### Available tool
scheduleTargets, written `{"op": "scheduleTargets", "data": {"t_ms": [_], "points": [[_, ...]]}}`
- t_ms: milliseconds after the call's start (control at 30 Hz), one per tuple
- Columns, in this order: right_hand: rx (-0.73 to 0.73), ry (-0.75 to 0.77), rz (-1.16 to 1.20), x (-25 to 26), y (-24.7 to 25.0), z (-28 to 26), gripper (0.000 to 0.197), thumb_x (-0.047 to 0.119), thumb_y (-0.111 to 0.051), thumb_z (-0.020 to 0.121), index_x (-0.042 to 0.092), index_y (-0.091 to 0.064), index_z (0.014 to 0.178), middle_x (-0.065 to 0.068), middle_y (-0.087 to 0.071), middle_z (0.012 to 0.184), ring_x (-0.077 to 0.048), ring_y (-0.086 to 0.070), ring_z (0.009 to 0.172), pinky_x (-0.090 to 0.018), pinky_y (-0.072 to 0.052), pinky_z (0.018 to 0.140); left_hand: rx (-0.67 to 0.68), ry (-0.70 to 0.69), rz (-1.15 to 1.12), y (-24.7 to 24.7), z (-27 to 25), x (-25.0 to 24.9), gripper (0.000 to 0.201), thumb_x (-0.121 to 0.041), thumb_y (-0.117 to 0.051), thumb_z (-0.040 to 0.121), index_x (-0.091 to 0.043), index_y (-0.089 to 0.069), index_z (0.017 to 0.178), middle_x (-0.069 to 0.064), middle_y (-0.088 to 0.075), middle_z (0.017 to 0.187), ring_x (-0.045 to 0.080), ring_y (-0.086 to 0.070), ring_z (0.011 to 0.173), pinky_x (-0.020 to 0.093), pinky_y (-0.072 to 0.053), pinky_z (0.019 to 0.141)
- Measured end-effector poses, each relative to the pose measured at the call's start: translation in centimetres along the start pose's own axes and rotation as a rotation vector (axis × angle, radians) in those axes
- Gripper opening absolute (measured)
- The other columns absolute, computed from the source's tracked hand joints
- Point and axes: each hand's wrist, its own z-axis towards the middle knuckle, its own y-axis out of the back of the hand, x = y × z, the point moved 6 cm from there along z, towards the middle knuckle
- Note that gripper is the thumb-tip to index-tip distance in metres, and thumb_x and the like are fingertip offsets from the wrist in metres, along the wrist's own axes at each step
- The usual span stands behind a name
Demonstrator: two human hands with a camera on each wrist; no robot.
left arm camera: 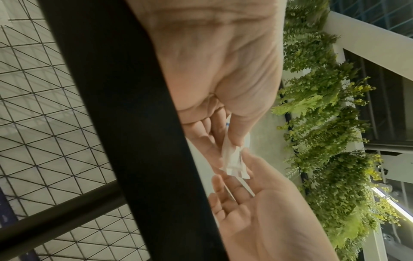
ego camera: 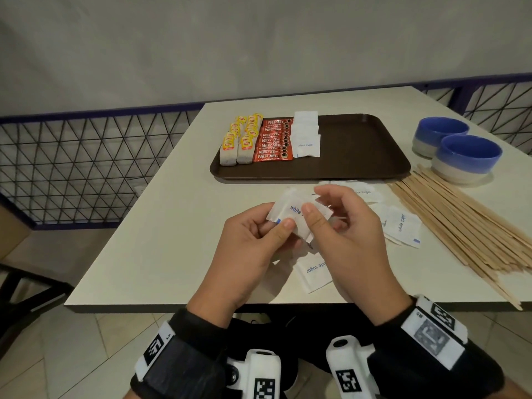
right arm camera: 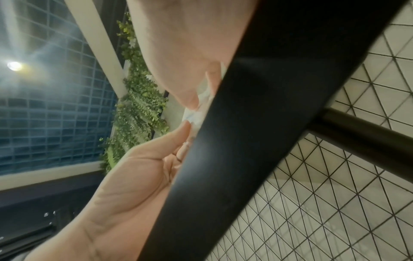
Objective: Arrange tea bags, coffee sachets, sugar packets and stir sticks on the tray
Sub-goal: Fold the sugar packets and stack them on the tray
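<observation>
Both hands hold a small bunch of white sugar packets [ego camera: 290,214] above the table's near middle. My left hand [ego camera: 279,223] pinches the bunch's lower left edge, thumb on top. My right hand [ego camera: 315,201] pinches its right side. From the left wrist the sugar packets [left arm camera: 232,159] stand edge-on between the thumb and fingers of my left hand [left arm camera: 225,141]. The brown tray [ego camera: 359,145] carries two rows of tea bags [ego camera: 239,139], a row of red coffee sachets [ego camera: 273,139] and a row of sugar packets [ego camera: 306,133]. Wooden stir sticks [ego camera: 460,226] lie heaped on the table at right.
Loose sugar packets lie on the table: one below the hands [ego camera: 313,270], some at right [ego camera: 401,226], some near the tray's front rim [ego camera: 362,191]. Two blue bowls [ego camera: 469,156] stand right of the tray. The tray's right half is bare. A wire-mesh railing runs behind the table.
</observation>
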Motion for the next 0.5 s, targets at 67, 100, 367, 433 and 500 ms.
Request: {"op": "scheduleTargets", "data": {"t_ms": [67,100,367,433,500], "points": [[0.035,-0.008,0.046,0.01,-0.20,0.00,0.014,0.029,-0.072,0.095,0.032,-0.071,0.109,0.011,-0.071,0.100,-0.018,-0.067,0.091,-0.047,-0.060,0.079,-0.005,-0.004,0.012,-0.05,-0.04,-0.20,0.026,-0.005,-0.063,0.095,-0.008,-0.070,0.120,0.024,-0.075,0.097,0.033,-0.073,0.081,0.044,-0.060,0.079],[0.035,0.006,0.055,0.13,-0.17,-0.02,0.011,0.025,-0.072,0.095,0.030,-0.073,0.105,0.009,-0.073,0.096,-0.019,-0.068,0.087,-0.047,-0.061,0.077,-0.009,-0.003,0.014,-0.05,-0.04,-0.23,0.028,-0.005,-0.064,0.095,-0.010,-0.070,0.122,0.023,-0.076,0.098,0.037,-0.074,0.084,0.045,-0.061,0.079],[0.000,0.043,0.142,0.60,0.33,-0.44,0.010,0.012,-0.072,0.094,0.021,-0.073,0.096,0.006,-0.073,0.089,-0.014,-0.069,0.078,-0.020,-0.057,0.063,-0.103,-0.030,0.031,0.46,-0.02,-0.38,0.019,-0.003,-0.068,0.092,-0.007,-0.076,0.109,0.021,-0.074,0.099,0.035,-0.072,0.089,0.049,-0.062,0.081],[0.008,0.020,0.145,0.62,0.26,-0.40,0.009,0.014,-0.071,0.094,0.022,-0.073,0.098,0.008,-0.074,0.091,-0.013,-0.070,0.081,-0.021,-0.057,0.064,-0.113,-0.028,0.046,0.57,0.05,-0.30,0.020,-0.005,-0.069,0.092,-0.008,-0.076,0.110,0.018,-0.076,0.100,0.034,-0.073,0.093,0.052,-0.061,0.085],[0.023,-0.022,0.150,0.52,0.16,-0.37,0.011,0.016,-0.071,0.095,0.024,-0.074,0.101,0.011,-0.074,0.092,-0.012,-0.071,0.083,-0.022,-0.058,0.065,-0.129,-0.027,0.061,0.75,0.07,-0.25,0.020,-0.008,-0.070,0.092,-0.009,-0.076,0.111,0.017,-0.076,0.102,0.036,-0.074,0.095,0.055,-0.059,0.088]]}}
